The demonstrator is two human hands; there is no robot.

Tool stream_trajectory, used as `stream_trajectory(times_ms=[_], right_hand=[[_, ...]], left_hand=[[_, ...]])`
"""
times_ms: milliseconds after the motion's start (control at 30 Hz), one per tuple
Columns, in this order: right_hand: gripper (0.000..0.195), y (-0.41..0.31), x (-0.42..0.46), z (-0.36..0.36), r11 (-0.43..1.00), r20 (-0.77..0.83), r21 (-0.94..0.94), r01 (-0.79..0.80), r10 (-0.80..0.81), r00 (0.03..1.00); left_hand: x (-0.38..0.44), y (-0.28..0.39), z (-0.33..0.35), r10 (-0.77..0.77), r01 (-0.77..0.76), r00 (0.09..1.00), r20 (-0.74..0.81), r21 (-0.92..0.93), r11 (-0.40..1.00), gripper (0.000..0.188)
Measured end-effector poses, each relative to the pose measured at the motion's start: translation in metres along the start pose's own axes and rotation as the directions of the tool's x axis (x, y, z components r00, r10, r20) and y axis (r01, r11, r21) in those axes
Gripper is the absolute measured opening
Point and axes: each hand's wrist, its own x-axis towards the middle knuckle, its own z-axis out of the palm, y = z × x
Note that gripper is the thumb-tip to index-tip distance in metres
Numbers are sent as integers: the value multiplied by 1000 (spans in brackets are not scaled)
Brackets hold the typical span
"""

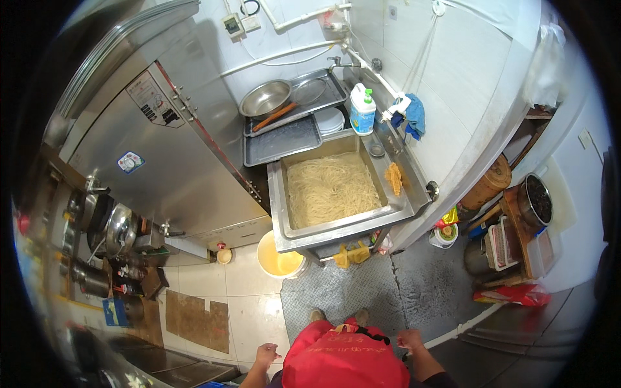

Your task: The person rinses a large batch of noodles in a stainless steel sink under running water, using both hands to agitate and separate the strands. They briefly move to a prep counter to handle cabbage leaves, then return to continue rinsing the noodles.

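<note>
My left hand [267, 353] hangs beside the red apron [344, 359] I wear, fingers loosely bent, with nothing visible in it. On the apron's other side is my right hand [411, 339], also half curled and holding nothing that I can see. Neither touches anything plainly. In front of me stands a stainless steel sink [276, 194], apart from both hands. A broad mass of pale noodles [335, 189] fills much of its basin. On its right ledge lie an orange scrubbing cloth [394, 178] and a small round metal drain strainer [376, 150].
Behind the sink are metal trays [281, 140], a steel bowl [266, 98], a pump bottle [363, 109] and a tap [339, 63]. A yellow bucket [264, 252] stands by the sink's left leg. A tall steel cabinet [160, 145] rises left; a loaded wooden shelf [514, 213] stands right.
</note>
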Motion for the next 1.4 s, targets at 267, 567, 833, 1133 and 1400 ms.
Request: stream_trajectory(times_ms=[267,567,833,1133,1400], right_hand=[[18,-63,-22,21,945,-144,262,-194,237,961],[19,-73,-48,33,903,-220,355,-241,331,918],[19,-81,-51,46,916,-227,342,-208,296,928],[14,-98,-54,48,919,-244,324,-224,310,919],[15,-96,-45,48,944,-275,285,-169,249,929]], left_hand=[[21,-17,-6,-28,27,1000,12,25,999,20],[33,37,14,128,-132,989,71,58,990,23],[46,8,5,36,-39,996,77,37,999,20],[43,11,4,45,-46,997,65,13,999,21],[48,19,8,63,-63,994,84,-1,998,21]])
